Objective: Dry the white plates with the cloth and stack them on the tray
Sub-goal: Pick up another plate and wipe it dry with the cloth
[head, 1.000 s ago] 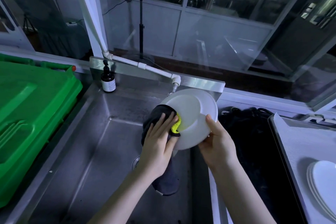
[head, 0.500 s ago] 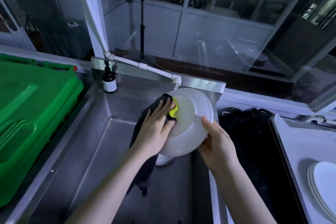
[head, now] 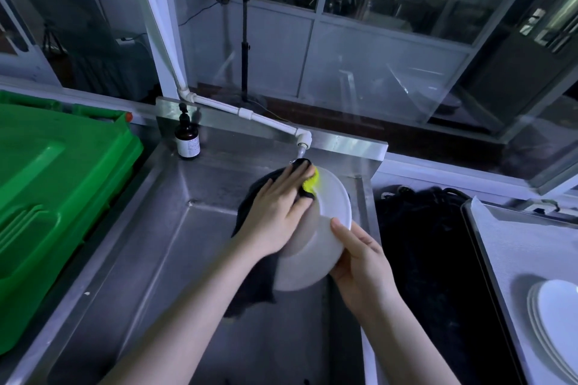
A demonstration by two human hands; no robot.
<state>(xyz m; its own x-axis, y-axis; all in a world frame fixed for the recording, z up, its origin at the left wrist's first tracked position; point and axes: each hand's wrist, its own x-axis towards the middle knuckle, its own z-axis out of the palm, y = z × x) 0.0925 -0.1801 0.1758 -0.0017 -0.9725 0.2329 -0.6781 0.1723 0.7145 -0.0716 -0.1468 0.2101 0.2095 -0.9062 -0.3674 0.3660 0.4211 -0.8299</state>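
- Steel sink (head: 150,259) underneath, white tap (head: 302,141) at its back edge, brown bottle (head: 187,141) at the back left corner, green bin (head: 56,197) off to the left.
- With the right hand (head: 364,266), grips a white plate (head: 312,262) by its lower right rim: thumb laid across the near face, fingers curled out of sight behind.
- Holds that plate tilted on edge above the basin, just below the tap, resting on nothing.
- With the left hand (head: 275,216), presses a dark cloth (head: 258,284) with a yellow patch against the plate's upper left part; fingers stretched straight, wrapped round nothing.
- Lets the rest of the cloth hang down along the plate's left side.
- Well to the right, on a white-lined tray (head: 500,244), a stack of plates (head: 556,322), cut off by the frame edge.
- Between sink and tray, black fabric (head: 422,259).
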